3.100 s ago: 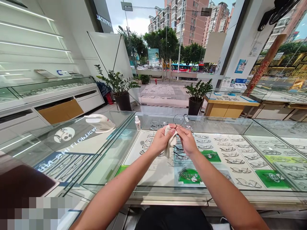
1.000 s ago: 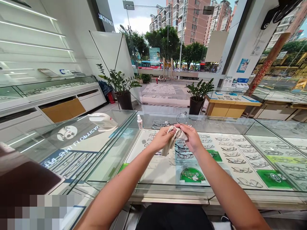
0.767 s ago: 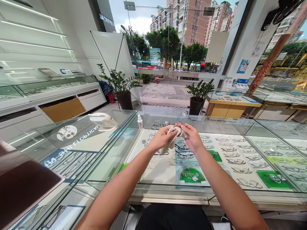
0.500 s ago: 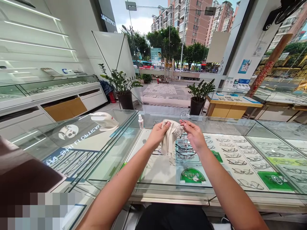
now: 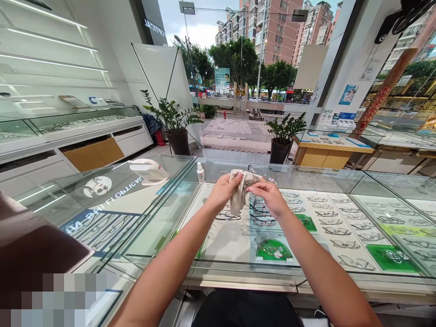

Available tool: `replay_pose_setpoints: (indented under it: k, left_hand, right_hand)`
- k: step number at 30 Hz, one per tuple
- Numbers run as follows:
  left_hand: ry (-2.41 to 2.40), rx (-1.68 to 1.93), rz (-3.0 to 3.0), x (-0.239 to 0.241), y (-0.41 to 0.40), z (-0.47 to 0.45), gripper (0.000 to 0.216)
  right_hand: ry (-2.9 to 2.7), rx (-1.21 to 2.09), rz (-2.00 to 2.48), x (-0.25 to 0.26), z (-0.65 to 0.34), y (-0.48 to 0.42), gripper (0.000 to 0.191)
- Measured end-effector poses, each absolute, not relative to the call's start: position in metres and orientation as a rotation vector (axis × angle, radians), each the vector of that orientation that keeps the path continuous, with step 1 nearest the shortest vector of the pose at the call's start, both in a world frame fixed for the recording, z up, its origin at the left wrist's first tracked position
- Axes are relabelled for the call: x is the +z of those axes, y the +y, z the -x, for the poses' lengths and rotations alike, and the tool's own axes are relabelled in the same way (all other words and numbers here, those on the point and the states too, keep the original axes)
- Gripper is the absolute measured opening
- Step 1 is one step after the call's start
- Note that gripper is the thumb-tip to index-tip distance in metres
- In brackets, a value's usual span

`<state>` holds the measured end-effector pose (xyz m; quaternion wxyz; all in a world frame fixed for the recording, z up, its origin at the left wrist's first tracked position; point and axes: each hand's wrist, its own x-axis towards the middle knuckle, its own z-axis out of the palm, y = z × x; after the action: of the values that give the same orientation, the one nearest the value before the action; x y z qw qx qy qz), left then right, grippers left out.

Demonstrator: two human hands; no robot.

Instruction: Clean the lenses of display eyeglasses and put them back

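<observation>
Above a glass display counter [image 5: 306,272], my left hand [image 5: 223,190] is closed on a cream cleaning cloth [image 5: 236,200] that hangs down from its fingers. My right hand [image 5: 269,196] pinches a pair of thin-framed glasses [image 5: 248,196] right beside the cloth. One lens rim shows dark against the cloth; the rest of the frame is hard to make out over the trays below. The two hands almost touch.
Under the glass lie trays with several pairs of glasses [image 5: 340,222] and green signs [image 5: 274,250]. A small spray bottle [image 5: 200,173] and a white device [image 5: 150,170] stand on the counter at the left. Potted plants [image 5: 284,136] stand beyond.
The hands rubbed the glasses inside the bunched cloth, then drew apart a little and the cloth opened out. Now the right hand brings the frame back against the cloth, slightly lower.
</observation>
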<state>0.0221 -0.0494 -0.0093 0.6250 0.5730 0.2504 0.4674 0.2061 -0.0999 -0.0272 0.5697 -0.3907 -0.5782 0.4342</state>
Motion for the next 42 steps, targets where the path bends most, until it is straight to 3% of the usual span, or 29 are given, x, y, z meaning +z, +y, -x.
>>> replay_pose_setpoints:
  k: [26,32,42]
  left_hand:
    - [0.587,1.082,-1.347,-0.003,-0.059,-0.025,0.044]
    - [0.489,1.034,-1.4,-0.001,-0.06,-0.024,0.045]
    - [0.618,1.289,-1.379,-0.011,-0.06,-0.033,0.047]
  right_hand:
    - [-1.286,1.226,0.839,-0.031,-0.197,-0.103,0.023]
    - [-1.128,1.34,0.806,-0.031,-0.197,-0.102,0.033]
    - [-1.289,1.243,0.811,-0.036,-0.192,-0.101,0.03]
